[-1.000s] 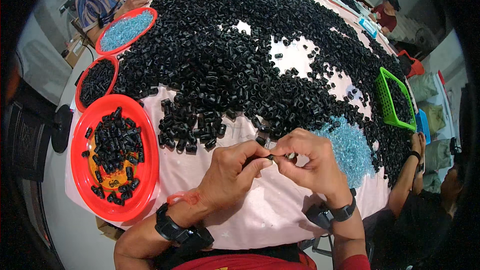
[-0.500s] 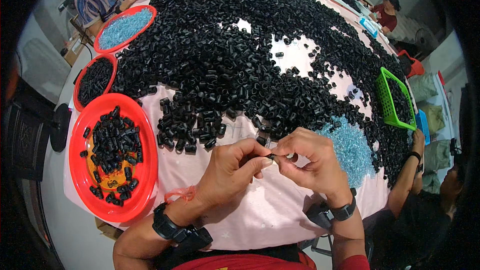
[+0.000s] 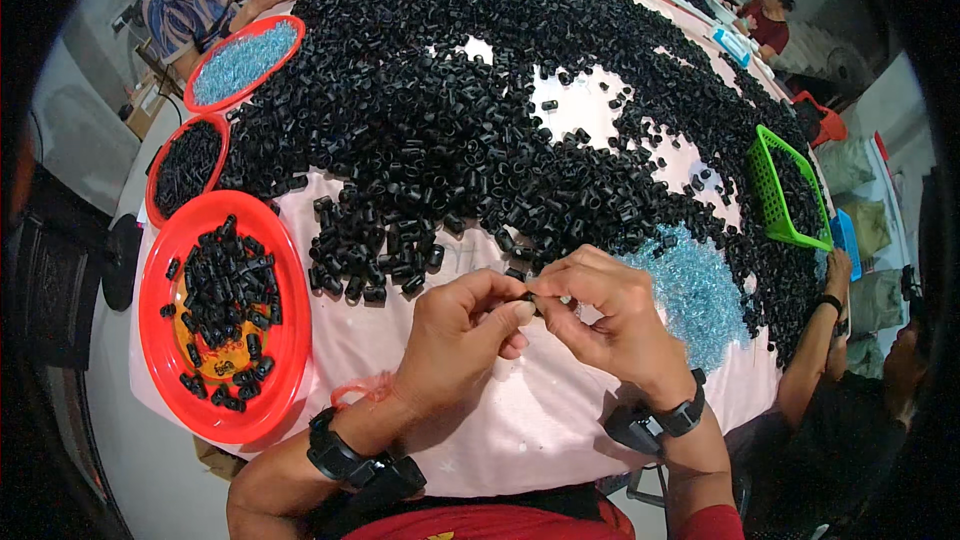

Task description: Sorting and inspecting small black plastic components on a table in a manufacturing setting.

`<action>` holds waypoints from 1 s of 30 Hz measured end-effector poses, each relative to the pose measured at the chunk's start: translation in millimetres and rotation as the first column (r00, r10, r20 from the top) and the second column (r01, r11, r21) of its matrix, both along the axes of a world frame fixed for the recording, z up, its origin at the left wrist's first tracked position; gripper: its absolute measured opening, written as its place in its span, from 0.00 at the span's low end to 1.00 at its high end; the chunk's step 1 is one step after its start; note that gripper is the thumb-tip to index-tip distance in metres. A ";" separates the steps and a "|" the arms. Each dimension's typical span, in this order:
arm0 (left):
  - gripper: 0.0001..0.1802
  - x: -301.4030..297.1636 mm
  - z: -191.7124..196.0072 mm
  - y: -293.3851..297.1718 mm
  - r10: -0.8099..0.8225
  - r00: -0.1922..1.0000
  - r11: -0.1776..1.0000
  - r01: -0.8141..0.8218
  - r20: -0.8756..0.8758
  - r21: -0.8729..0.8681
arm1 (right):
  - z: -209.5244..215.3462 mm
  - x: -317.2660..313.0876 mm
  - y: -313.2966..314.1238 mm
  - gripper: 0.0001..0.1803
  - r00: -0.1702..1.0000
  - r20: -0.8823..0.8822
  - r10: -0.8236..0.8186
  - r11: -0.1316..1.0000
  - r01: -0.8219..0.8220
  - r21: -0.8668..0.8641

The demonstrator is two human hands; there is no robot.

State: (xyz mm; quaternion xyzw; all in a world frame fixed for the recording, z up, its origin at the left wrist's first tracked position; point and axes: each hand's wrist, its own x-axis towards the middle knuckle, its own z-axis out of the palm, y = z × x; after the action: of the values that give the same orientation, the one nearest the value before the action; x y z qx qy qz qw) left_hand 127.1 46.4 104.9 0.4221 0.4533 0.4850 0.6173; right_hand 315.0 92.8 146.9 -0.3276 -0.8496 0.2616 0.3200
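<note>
1. Little has shifted since the earlier frame: both hands stay joined above the pink-covered tabletop (image 3: 520, 420), wrists barely moved.
2. Left hand (image 3: 465, 340) and right hand (image 3: 600, 315) meet fingertip to fingertip, fingers pinched shut on one small black plastic tube piece (image 3: 528, 297).
3. Round red plastic tray (image 3: 285, 335) at the left holds a loose cluster of the same black pieces.
4. Green mesh basket (image 3: 768, 190) at the right holds more.
5. Heap of pale blue clear bits (image 3: 690, 290) lies just beside the right hand.
6. Bare cloth runs from the hands to the near tabletop edge; the big black pile (image 3: 450, 110) fills the rest.
</note>
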 end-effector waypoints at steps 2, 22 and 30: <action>0.10 -3.3 2.8 1.9 -0.001 0.966 0.990 0.036 0.258 -0.133 | 2.2 -3.9 -1.0 0.13 1.000 0.000 0.006 1.000 -0.006 0.020; 0.13 -8.6 11.2 6.8 -0.075 0.925 0.968 0.156 0.371 -0.195 | -3.4 -13.0 -3.3 0.25 0.999 0.001 -0.044 0.993 0.043 0.110; 0.17 -13.2 -8.0 9.4 -0.230 0.879 0.942 0.309 0.419 -0.133 | -5.8 -7.4 1.2 0.24 1.000 0.005 -0.030 0.980 0.028 0.194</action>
State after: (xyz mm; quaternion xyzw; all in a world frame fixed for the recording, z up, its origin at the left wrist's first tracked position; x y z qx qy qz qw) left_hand 113.9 55.8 96.9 0.3114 0.3005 0.4224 0.7964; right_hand 307.6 94.1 141.1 -0.3083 -0.8674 0.1714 0.3511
